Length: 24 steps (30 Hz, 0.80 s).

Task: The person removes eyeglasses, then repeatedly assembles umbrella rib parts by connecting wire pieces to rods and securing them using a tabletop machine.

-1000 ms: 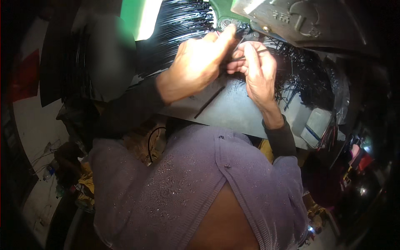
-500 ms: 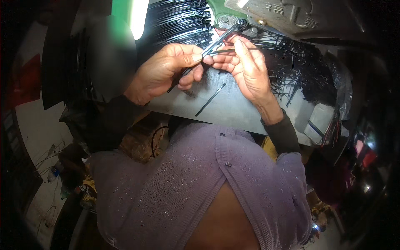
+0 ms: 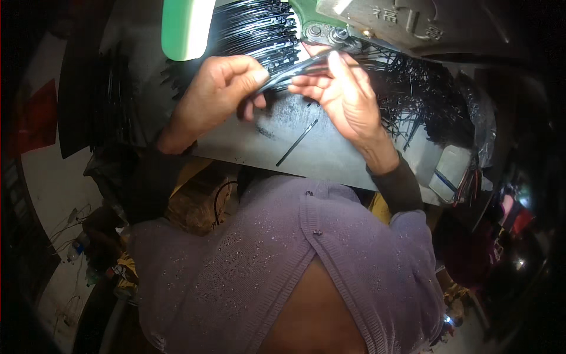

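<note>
My left hand pinches one end of some thin, glossy black strips between thumb and fingers; motion smears them, so I cannot tell how many there are. At the strips' far right end is my right hand, thumb pressed toward the forefinger and the other fingers curled below. A single short black strip lies slanted on the grey metal tabletop, below both hands. Just beyond my hands, a thick row of similar black strips is laid side by side.
A green machine base with bolts stands behind my right hand, under a grey metal casing. A loose black heap of strips covers the right side. A white-green lamp hangs at upper left. A pale tray sits at right.
My left hand has shifted a little left and up, drawing the strips away from the machine's bolts. The separate strip that crossed in my right hand no longer shows apart.
</note>
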Each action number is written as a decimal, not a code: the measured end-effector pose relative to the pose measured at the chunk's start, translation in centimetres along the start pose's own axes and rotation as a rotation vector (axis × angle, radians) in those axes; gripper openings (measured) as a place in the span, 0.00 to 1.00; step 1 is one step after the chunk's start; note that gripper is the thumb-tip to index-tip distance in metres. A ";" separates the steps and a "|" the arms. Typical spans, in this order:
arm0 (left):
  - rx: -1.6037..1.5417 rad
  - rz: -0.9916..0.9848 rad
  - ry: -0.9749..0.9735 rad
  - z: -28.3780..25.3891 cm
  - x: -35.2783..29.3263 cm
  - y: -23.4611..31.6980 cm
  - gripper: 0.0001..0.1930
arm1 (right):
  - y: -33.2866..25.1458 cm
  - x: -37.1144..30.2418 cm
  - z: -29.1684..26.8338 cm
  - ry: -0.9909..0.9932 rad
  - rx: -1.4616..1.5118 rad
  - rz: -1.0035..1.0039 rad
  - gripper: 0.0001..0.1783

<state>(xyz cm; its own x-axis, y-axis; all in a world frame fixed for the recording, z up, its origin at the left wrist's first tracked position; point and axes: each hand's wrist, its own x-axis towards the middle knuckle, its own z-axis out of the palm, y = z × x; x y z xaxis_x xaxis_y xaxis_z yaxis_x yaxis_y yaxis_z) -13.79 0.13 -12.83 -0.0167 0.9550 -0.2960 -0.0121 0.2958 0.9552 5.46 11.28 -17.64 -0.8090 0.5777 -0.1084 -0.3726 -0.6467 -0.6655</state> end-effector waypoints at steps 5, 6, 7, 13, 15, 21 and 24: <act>-0.797 -0.033 0.084 -0.4 1.9 -3.4 0.11 | -2.8 -0.9 -2.8 0.170 0.066 -0.153 0.17; -0.789 -0.023 0.043 0.7 2.8 -2.8 0.12 | -3.1 -0.9 -3.5 0.238 0.109 -0.174 0.17; -0.823 0.033 0.065 2.2 3.5 -1.9 0.12 | -3.5 -0.6 -3.6 0.247 0.112 -0.203 0.18; -1.050 0.164 0.175 4.2 6.9 -1.3 0.14 | -3.8 0.9 -3.3 0.275 0.095 -0.257 0.18; -1.036 0.185 0.199 4.3 7.1 -1.2 0.14 | -3.6 1.1 -3.1 0.291 0.007 -0.269 0.18; -1.000 0.149 0.201 4.4 7.2 -1.4 0.16 | -3.5 1.0 -3.1 0.351 -0.023 -0.291 0.17; -0.937 0.164 0.248 4.6 7.3 -1.5 0.15 | -3.4 1.2 -3.5 0.266 -0.020 -0.277 0.18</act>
<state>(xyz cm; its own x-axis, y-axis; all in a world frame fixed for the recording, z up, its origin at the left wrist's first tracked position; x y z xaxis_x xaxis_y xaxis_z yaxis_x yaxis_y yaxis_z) -9.30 6.71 -16.34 -0.2974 0.9200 -0.2551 -0.7769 -0.0779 0.6248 7.32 15.91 -18.10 -0.5316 0.8400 -0.1083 -0.5496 -0.4394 -0.7106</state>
